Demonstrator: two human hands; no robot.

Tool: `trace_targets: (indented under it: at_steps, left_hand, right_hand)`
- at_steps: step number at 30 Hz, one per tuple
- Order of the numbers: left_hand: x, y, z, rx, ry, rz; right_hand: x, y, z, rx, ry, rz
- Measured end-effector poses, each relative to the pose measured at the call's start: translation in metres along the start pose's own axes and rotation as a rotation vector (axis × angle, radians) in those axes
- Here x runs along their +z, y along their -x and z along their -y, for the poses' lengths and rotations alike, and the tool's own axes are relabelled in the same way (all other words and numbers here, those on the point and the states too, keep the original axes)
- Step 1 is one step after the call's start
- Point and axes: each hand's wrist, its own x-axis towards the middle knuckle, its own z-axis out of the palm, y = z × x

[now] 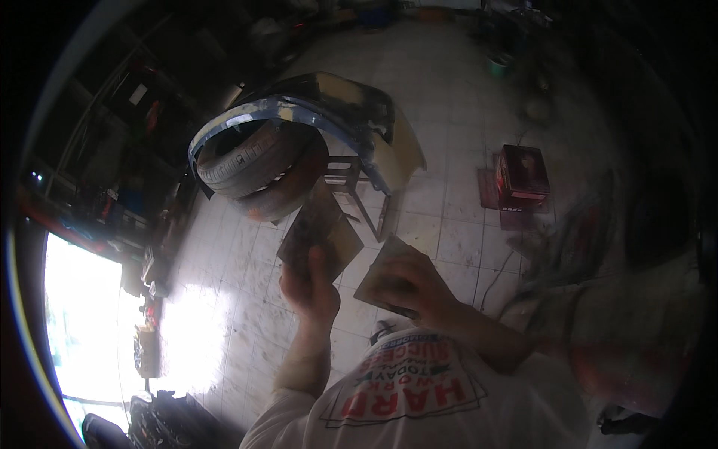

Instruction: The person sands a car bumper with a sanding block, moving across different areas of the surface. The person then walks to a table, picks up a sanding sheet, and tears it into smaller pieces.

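Note:
My left hand grips a flat, squarish plate, its thumb lying over the near edge. The plate is greyish with a yellowish-tan patch and is tilted. To the right, my right hand is closed round a second thin, flat plate, which looks like a spreader. The two plates are close together but apart. Beyond them is a curved car fender, dark and blue with tan patches along it. It lies over tires and a stool.
A dark red box stands on the tiled floor to the right. At the left, bright light comes through a doorway beside dark shelving. Blurred dark objects line the right side. A green container sits far back.

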Motion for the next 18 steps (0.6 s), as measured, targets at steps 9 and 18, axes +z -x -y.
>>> trace_targets:
  at_steps: [9, 18]
  left_hand:
    - [-0.003, 0.031, 0.020, -0.948, 0.521, -0.026]
    - [0.011, 0.043, 0.008, -0.275, -0.192, 0.250]
  right_hand:
    - [-0.021, 0.006, -0.058, 0.141, 0.398, 0.054]
    - [-0.023, -0.005, -0.032, 0.180, 0.163, 0.129]
